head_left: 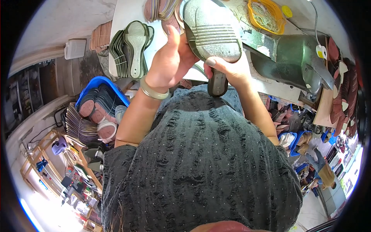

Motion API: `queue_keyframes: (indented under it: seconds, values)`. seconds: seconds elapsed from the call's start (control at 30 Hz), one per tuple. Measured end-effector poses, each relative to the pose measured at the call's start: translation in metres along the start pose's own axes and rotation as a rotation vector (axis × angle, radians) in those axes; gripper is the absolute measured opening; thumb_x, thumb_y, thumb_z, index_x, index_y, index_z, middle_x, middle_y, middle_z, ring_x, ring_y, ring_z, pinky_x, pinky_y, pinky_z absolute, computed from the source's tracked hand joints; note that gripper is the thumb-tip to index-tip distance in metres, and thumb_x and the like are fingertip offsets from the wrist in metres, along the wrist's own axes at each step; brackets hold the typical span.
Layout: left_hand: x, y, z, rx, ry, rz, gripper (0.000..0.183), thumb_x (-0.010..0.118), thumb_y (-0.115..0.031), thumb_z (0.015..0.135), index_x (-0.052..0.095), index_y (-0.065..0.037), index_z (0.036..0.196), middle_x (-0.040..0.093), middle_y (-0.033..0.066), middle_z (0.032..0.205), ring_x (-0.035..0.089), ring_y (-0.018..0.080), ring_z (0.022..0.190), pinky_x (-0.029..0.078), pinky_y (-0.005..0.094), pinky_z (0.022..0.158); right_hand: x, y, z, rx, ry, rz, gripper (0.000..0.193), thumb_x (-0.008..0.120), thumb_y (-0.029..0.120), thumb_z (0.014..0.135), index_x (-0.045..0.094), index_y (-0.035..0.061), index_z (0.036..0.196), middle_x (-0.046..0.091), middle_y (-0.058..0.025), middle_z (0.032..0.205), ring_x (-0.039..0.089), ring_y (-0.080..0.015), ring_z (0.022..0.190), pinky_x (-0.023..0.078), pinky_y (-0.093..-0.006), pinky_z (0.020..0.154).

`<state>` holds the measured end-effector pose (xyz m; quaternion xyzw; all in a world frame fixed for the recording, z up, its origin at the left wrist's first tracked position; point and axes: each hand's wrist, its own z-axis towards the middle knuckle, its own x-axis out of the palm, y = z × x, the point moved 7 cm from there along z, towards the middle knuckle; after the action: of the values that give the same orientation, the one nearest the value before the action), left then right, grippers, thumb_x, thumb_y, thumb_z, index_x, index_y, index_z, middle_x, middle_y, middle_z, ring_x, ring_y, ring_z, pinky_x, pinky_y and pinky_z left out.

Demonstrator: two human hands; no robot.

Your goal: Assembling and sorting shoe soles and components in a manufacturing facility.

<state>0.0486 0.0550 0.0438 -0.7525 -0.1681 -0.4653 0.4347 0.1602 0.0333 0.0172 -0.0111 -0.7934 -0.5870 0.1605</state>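
A shoe sole (214, 34) is held up above the white table, its wide pale-grey face ribbed across the middle. Dark green edging runs round it, and a narrow dark heel part points down toward my body. My right hand (234, 71) grips it near the narrow part, the thumb on the front and the other fingers mostly hidden. Beside its left edge, my left hand (170, 60) is open with the palm showing and the thumb stretched away; its fingertips pass behind the edge. A pale bangle (152, 91) circles my left wrist. Left of it lies a tied stack of similar green-edged soles (133, 48).
A yellow basket (284, 25) of thin bands stands at the back right, near a dark green machine (291, 58). Brownish layered pieces (156, 9) lie at the table's back. A blue bin (98, 79) of soles stands at left; a person (324, 172) is far right.
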Motion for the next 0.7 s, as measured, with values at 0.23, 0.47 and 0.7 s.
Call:
queue_keyframes:
  seconds: [0.23, 0.47, 0.7]
  values:
    - [-0.021, -0.017, -0.010, 0.356, -0.234, 1.086, 0.037, 0.042, -0.030, 0.099, 0.059, 0.002, 0.089, 0.060, -0.0001, 0.076, 0.054, 0.0113, 0.068, 0.042, 0.0282, 0.062, 0.005, 0.005, -0.001, -0.032, -0.019, -0.166, 0.017, 0.071, 0.016, 0.079, 0.064, 0.0002, 0.082, 0.062, -0.0039, 0.064, 0.059, -0.0105, 0.057, 0.048, -0.0247, 0.054]
    - [-0.038, 0.007, -0.001, 0.104, -0.042, 0.456, 0.022, 0.053, -0.022, 0.095, 0.058, 0.000, 0.096, 0.064, 0.0033, 0.086, 0.058, 0.0127, 0.075, 0.045, 0.0304, 0.064, 0.000, 0.007, -0.003, 0.026, 0.129, -0.119, 0.025, 0.075, 0.018, 0.074, 0.068, -0.0002, 0.089, 0.065, -0.0049, 0.067, 0.062, -0.0116, 0.058, 0.051, -0.0254, 0.056]
    - [-0.024, 0.006, 0.000, 0.156, -0.124, 0.045, 0.024, 0.058, -0.008, 0.090, 0.057, 0.002, 0.111, 0.063, 0.0124, 0.107, 0.062, 0.0216, 0.099, 0.050, 0.0377, 0.089, -0.041, 0.007, 0.003, -0.192, -0.130, 0.083, 0.036, 0.065, 0.017, 0.079, 0.062, 0.0004, 0.111, 0.065, -0.0052, 0.098, 0.059, -0.0111, 0.087, 0.045, -0.0256, 0.084]
